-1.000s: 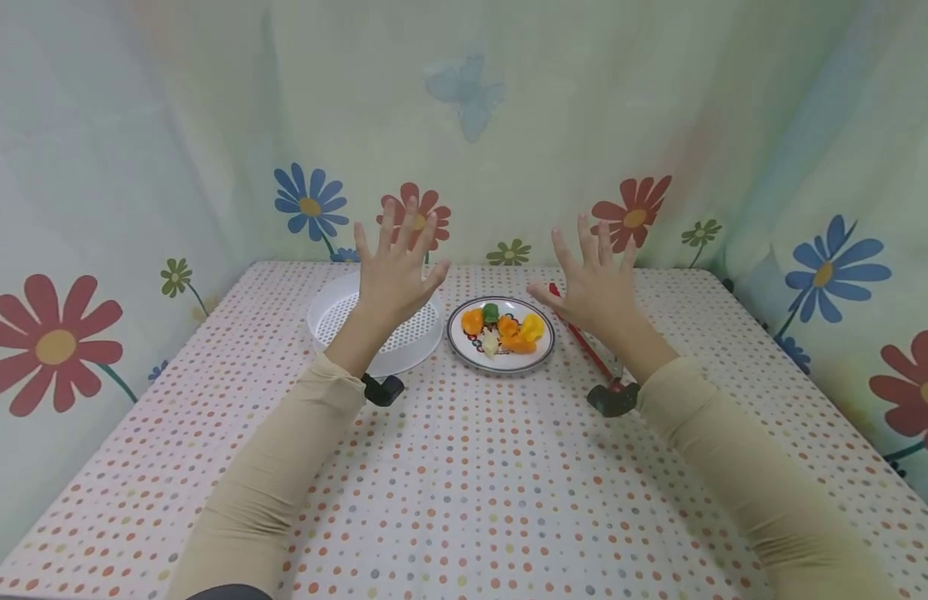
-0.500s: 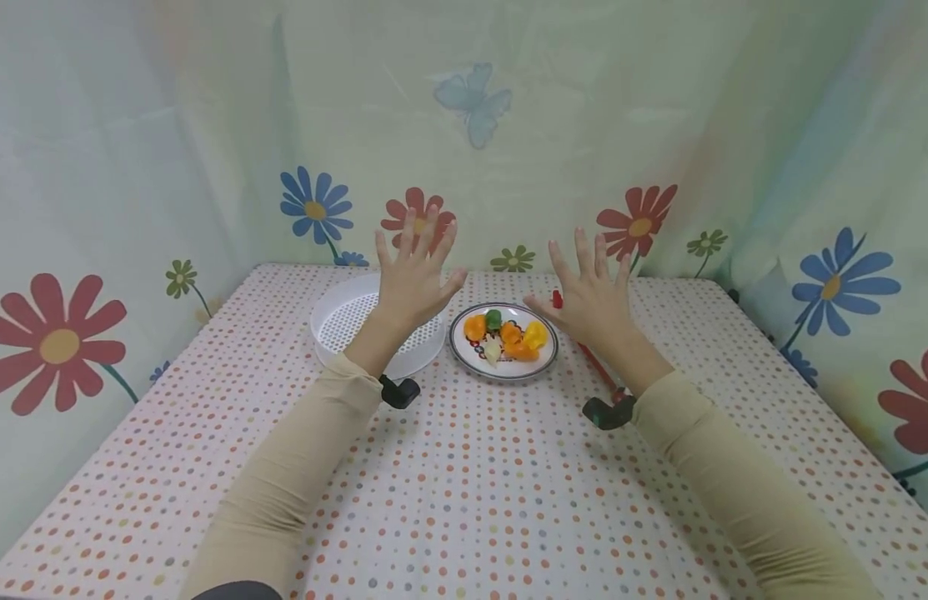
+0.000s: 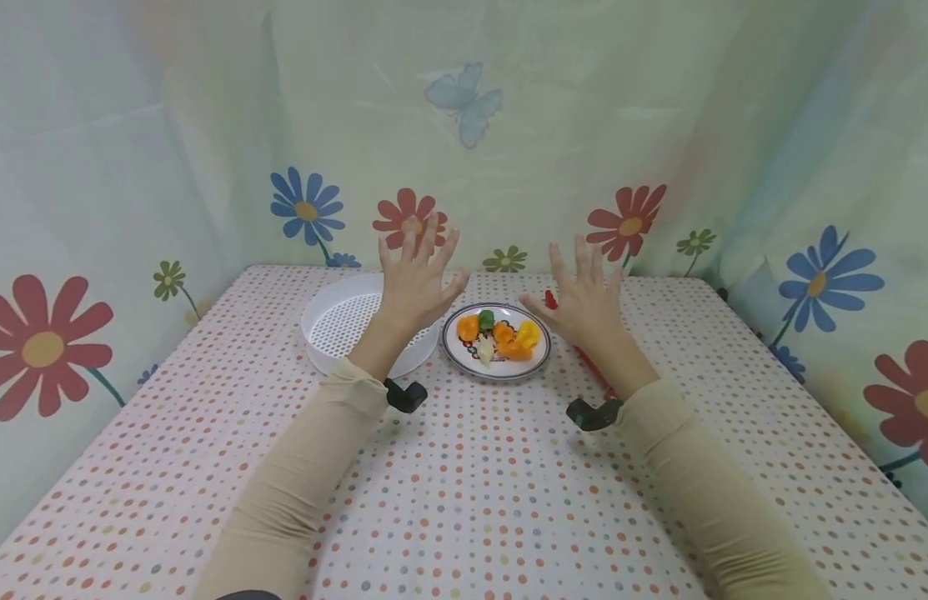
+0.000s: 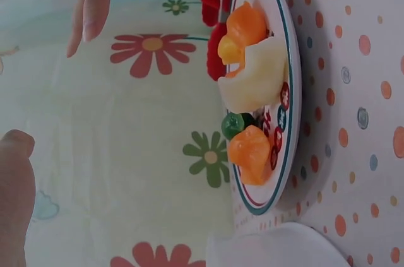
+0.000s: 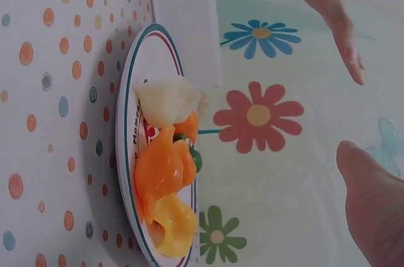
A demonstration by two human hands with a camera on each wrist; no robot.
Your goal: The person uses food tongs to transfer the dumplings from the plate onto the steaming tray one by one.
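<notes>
My left hand (image 3: pixel 413 292) and my right hand (image 3: pixel 585 302) are raised over the dotted, cloth-covered surface (image 3: pixel 464 500), fingers spread wide and thumbs stretched inward, neither having hold of anything. The relation that counts is the gap between them: the round white plate with teal and red rings at its rim (image 3: pixel 514 315) lies below that gap, in from both palms, and being round it offers no long axis to line up with. My right thumb looks the nearer to it, just by its edge in the head view, though I can't tell how high above it I am. On it sit glossy orange peppers (image 3: pixel 468 328), a small dark-green pepper (image 3: pixel 486 320), a yellow pepper (image 3: pixel 529 334) and a cream-coloured, bulb-like piece (image 3: pixel 484 350), grouped loosely. Under my left forearm and hand is the white, shallow, round sieve with a perforated base (image 3: pixel 343 321), just beside the plate; under my right hand a long, slim red implement (image 3: pixel 550 300) slants from beyond the thumb back toward the wrist, partly hidden. Against a second ago, my hands are closer together — the space between the thumbs has narrowed — while the plate and sieve keep their places.
</notes>
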